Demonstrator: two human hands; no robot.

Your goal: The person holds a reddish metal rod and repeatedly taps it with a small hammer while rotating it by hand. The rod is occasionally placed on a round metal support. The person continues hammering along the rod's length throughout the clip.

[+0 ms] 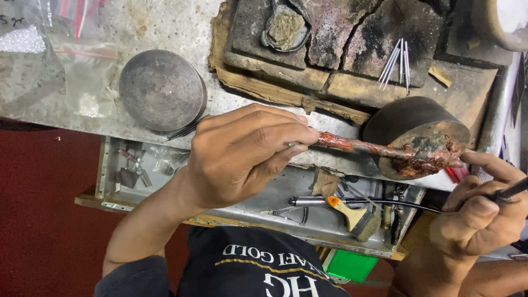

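Note:
My left hand (242,154) is closed around a stick coated in red wax (363,146), held level over the bench edge. The stick's lumpy far end (426,154) rests against a round dark block (410,118). My right hand (478,214) grips a thin dark tool (511,191) that runs off the right edge. Its forefinger reaches toward the stick's wax-caked end. What sits in the wax there is too small to tell.
A round metal dish (161,89) stands left of my left hand, with tweezers (184,131) beside it. Charred blocks (357,33) and thin metal rods (397,63) lie at the back. Plastic bags (82,71) are far left. A metal drawer (247,203) below holds a brush (355,215) and small tools.

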